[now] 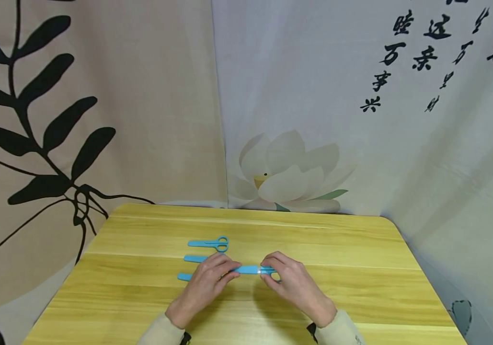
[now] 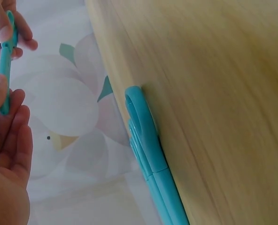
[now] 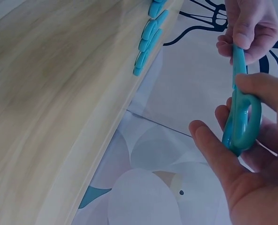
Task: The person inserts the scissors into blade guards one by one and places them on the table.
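Note:
Over the table, both hands hold one pair of light blue scissors. My left hand pinches the blue blade cover between thumb and fingers. On the handle side, my right hand grips with its thumb and fingers by the finger loops. A thin silvery strip shows between cover and handles in the head view. Beyond the left hand lies another pair of blue scissors in its cover. Two more blue covered ends stick out to the left, the rest hidden behind the left hand.
The wooden table has light yellow grain and rounded far corners. Behind it hangs a pale curtain with printed leaves, a lotus and black writing. In the right wrist view, the lying scissors form a row near the table edge.

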